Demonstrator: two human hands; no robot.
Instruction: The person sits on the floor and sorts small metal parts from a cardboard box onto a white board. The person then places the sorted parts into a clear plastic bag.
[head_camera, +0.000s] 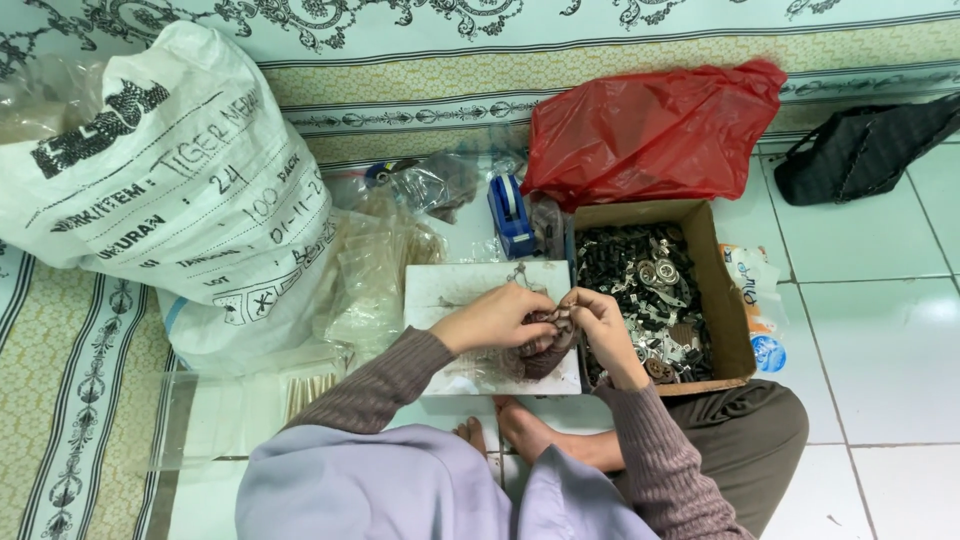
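Your left hand (497, 318) and right hand (597, 325) pinch a small bag (540, 350) of dark parts. You seem mid-filling; next calls for sealing it steadily.

A small clump of dark brown, glossy little parts (547, 345) sits bunched between the fingers (560, 318) of both hands. It hangs just above the near right corner of the flat white board (450, 285), its single pieces too small to tell apart.

Your right hand (603, 325) is hemmed by the cardboard box (725, 300); the white sack (170, 170) and plastic bags (375, 270) crowd your left. Bare tile floor (880, 340) lies open beyond the box.
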